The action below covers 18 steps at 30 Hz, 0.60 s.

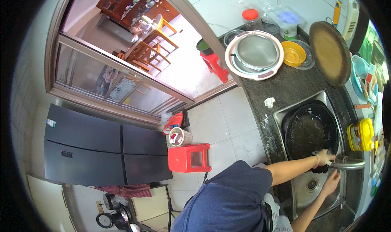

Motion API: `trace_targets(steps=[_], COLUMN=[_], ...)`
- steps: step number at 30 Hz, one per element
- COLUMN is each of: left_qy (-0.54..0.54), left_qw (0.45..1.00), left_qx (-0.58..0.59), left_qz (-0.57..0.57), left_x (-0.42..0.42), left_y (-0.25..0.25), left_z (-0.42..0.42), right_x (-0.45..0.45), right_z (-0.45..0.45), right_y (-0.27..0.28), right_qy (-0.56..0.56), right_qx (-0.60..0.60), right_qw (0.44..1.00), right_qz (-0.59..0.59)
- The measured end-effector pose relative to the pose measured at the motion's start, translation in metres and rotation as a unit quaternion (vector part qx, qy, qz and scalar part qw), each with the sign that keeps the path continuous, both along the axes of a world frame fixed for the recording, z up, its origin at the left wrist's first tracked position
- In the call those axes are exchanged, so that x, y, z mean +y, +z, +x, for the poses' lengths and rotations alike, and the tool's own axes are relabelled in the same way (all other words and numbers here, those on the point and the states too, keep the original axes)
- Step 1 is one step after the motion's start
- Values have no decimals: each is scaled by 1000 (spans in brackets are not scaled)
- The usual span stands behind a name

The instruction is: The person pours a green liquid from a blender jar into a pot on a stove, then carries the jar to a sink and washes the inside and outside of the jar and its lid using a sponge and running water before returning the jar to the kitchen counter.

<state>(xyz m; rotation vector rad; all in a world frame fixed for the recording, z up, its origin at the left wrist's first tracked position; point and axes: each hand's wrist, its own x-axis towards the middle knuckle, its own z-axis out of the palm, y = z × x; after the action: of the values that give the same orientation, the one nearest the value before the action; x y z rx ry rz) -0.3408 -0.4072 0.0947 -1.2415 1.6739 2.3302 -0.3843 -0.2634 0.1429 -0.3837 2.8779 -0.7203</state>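
Note:
My left hand (323, 158) is at the near end of the silver faucet (348, 164), over the edge of a large black pan (311, 134). Part of this hand is hidden, and I cannot tell whether it grips anything. My right hand (331, 181) is on the other side of the spout, above the steel sink basin (301, 198). Its fingers are raised and slightly bent, with nothing visible in them. The pan rests in the other basin and has murky liquid in it. Something black and crumpled (320, 169) lies between the basins under the faucet.
A white lump (269, 102) and pale smears lie on the dark counter (253, 91). Beyond are a pink-rimmed basin (229, 59) with a strainer (258, 51), a yellow bowl (294, 53) and a round wooden board (330, 53). A yellow container (360, 135) stands behind the sink.

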Motion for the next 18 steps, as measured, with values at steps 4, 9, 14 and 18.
trace_targets(steps=[4,9,14,18], left_qy=[33,143,88,105], left_qw=[997,984,956,912], left_qx=[48,-16,121,209], left_qz=[47,-107,-253,-338], left_x=[-9,-12,-21,-22], left_y=[42,2,29,31], left_z=[22,46,79,67], right_x=[-29,-75,-103,-98], right_z=[-3,-7,-18,-63], right_y=[-39,-75,-60,-167], right_qy=[82,31,-16,0], right_qx=[-26,-235,-523,-541], right_qw=[975,959,802,689], right_qz=[-204,-157,-286,-482])
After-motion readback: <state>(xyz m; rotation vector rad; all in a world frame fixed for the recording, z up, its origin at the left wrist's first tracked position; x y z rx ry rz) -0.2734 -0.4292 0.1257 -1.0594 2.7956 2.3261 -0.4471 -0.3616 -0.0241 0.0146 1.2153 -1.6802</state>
